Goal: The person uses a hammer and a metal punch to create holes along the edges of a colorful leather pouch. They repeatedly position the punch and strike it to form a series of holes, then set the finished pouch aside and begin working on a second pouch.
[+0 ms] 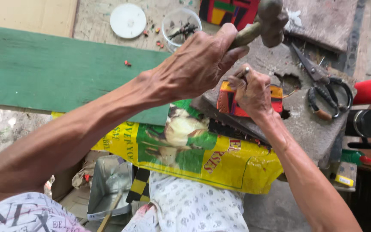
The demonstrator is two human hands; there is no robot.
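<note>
Head view, hammer [268,22] handle slanting lower-left, head upper-right

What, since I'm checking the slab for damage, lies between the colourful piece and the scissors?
A ragged hole in the grey slab, seen in the head view.

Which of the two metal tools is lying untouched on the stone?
The black-handled scissors, lying flat at the stone's right; the metal-headed hammer is raised in the left hand.
</note>
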